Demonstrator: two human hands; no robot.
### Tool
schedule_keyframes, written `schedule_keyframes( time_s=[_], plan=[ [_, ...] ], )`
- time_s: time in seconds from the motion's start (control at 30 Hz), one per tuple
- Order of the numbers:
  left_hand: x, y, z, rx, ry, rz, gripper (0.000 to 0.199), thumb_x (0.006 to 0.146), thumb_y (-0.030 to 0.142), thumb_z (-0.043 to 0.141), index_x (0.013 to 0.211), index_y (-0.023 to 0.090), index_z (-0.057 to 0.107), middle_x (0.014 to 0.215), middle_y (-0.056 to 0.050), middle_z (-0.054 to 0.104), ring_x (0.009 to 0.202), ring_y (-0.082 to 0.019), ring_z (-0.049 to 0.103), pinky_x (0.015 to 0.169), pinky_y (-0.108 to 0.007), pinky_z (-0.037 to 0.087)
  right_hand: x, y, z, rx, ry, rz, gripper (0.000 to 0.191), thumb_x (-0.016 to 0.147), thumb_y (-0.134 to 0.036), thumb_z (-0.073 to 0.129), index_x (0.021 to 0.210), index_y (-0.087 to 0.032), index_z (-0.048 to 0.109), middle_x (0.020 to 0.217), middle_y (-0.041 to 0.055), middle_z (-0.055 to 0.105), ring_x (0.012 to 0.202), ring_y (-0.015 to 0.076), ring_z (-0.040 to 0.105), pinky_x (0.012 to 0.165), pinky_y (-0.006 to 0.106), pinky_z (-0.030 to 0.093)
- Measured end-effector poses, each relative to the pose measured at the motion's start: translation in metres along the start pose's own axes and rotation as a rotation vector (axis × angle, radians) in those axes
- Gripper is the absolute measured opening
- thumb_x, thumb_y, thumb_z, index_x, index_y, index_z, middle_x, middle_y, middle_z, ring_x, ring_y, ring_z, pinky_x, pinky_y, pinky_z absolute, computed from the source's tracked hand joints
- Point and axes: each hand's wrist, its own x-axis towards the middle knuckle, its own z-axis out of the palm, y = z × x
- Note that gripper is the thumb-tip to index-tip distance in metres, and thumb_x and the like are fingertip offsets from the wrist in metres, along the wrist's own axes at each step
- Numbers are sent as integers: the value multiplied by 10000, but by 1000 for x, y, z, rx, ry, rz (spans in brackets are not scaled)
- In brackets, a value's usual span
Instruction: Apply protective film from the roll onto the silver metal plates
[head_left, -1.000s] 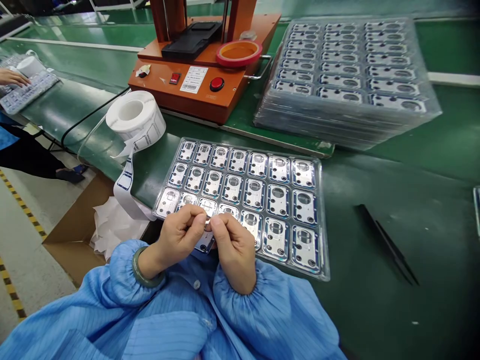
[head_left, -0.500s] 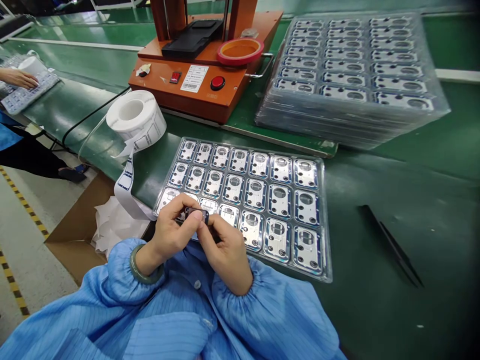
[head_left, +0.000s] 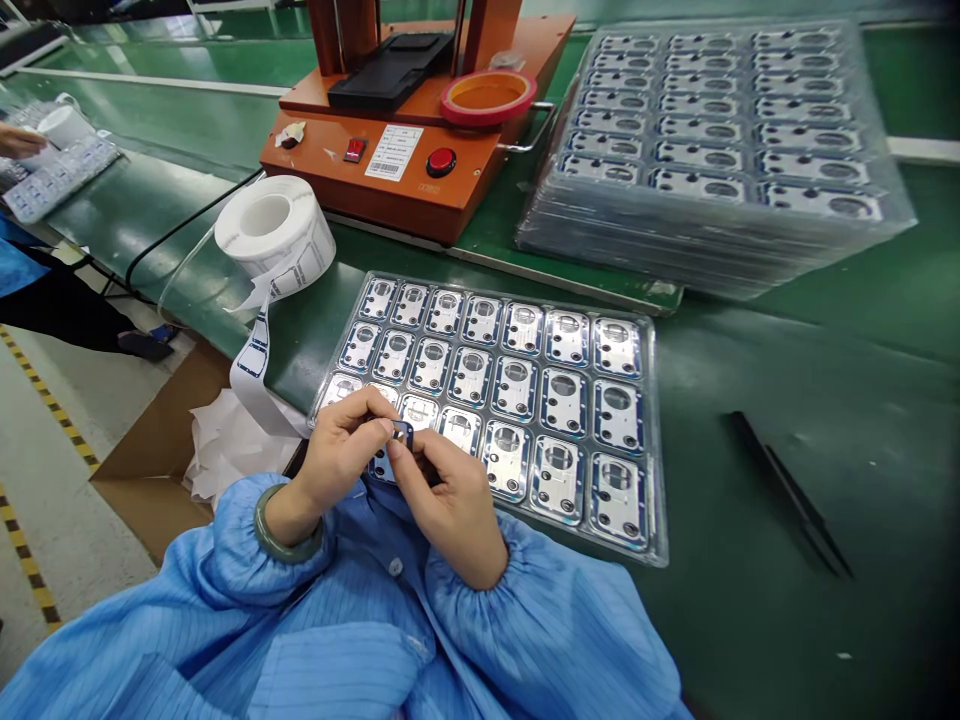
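Note:
Between my fingertips is a small dark-edged plate (head_left: 381, 466), tilted over the near edge of a clear plastic tray (head_left: 651, 430). My left hand (head_left: 341, 450) pinches its left side, thumb and forefinger near the top. From the right, my right hand (head_left: 448, 480) has its fingers closed on the same plate, thumb against its upper part. Fingers cover much of the plate. Silvery plates with blue edges (head_left: 564, 402) fill the tray in rows, each with a round opening and small dark holes. The hands hide some of the nearest row.
A label roll (head_left: 270, 235) trails its strip toward a cardboard box (head_left: 161, 490). Behind stands an orange machine (head_left: 330, 160) with a red tape ring (head_left: 487, 98). Stacked trays (head_left: 645, 220) are at the back right, black tweezers (head_left: 787, 490) at right, a person's hand (head_left: 19, 142) far left.
The small plate has tilted between my fingers and now shows a bluish, shinier face. Both hands stay in nearly the same place. The other person's hand has moved left.

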Motion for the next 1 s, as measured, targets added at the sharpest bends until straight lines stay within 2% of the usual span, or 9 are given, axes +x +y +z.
schedule_keyframes(
  time_s=[0.27,0.37,0.5,0.6,0.77,1.0],
  plan=[
    [0,1,-3,-198,-25,-92,183,761,211,481,739,169,657,642,-17,590,624,-146,512,591,-268,392,1,-5,-4,133,-7,78,277,879,-268,510,617,-199,449,564,-46,406,496,87,369,479,229,303],
    [0,2,-4,-212,-33,-71,238,743,235,478,798,159,696,692,-47,618,662,-170,543,614,-289,428,1,-4,-4,203,-5,122,295,879,-292,513,611,-203,427,542,-54,377,480,85,351,461,226,288],
    [0,-1,-4,-170,-42,-18,288,830,353,489,858,152,693,741,-63,624,709,-183,561,654,-303,451,0,-1,-5,269,-17,183,312,892,-350,500,625,-205,429,533,-55,388,478,88,366,460,227,297],
    [-1,-4,-4,-90,8,-23,295,858,417,532,771,161,651,681,-30,581,642,-146,521,605,-270,429,-1,0,-5,267,-13,199,307,890,-358,504,633,-201,447,539,-52,401,485,91,385,472,231,312],
    [-1,0,-1,69,96,-16,281,858,405,577,723,165,628,634,5,555,581,-101,470,540,-218,390,0,-1,-6,274,-12,199,308,893,-377,508,645,-197,471,535,-50,429,474,90,396,467,230,326],
    [0,-4,-2,14,283,52,255,861,394,583,746,168,605,647,18,556,564,-84,462,521,-194,389,0,-3,-7,273,-32,170,250,903,-376,482,769,-186,574,593,-19,525,511,108,479,498,238,393]
  ],
)
